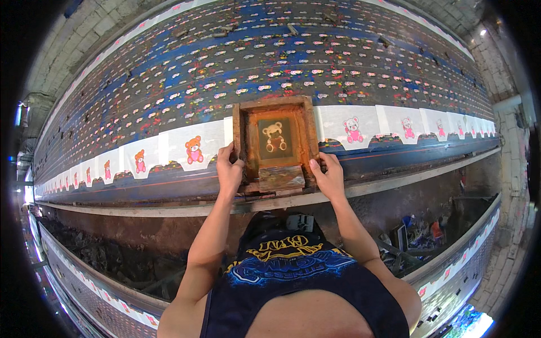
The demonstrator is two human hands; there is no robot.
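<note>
A wooden screen-printing frame (pixel 239 121) lies on the near edge of a long table, over the row of white cloth pieces. Its orange-brown mesh carries a teddy bear stencil (pixel 275 138). Inside the near end rests a worn, paint-stained squeegee (pixel 281 178). My left hand (pixel 230 170) grips the frame's left side near the bottom corner, while my right hand (pixel 329 176) holds the right side with the thumb along the rim. To the left, a white cloth piece (pixel 217 135) bears a brown-and-pink bear; on the right, another cloth piece (pixel 332 121) has a pink bear with a pale head.
The long table (pixel 253 62) is stained blue, red and black, with rows of small prints and several small dark weights. A pale rail (pixel 169 212) runs along its near edge. Behind me stands another table (pixel 107 307) with printed cloth pieces. Clutter (pixel 422 234) lies below at right.
</note>
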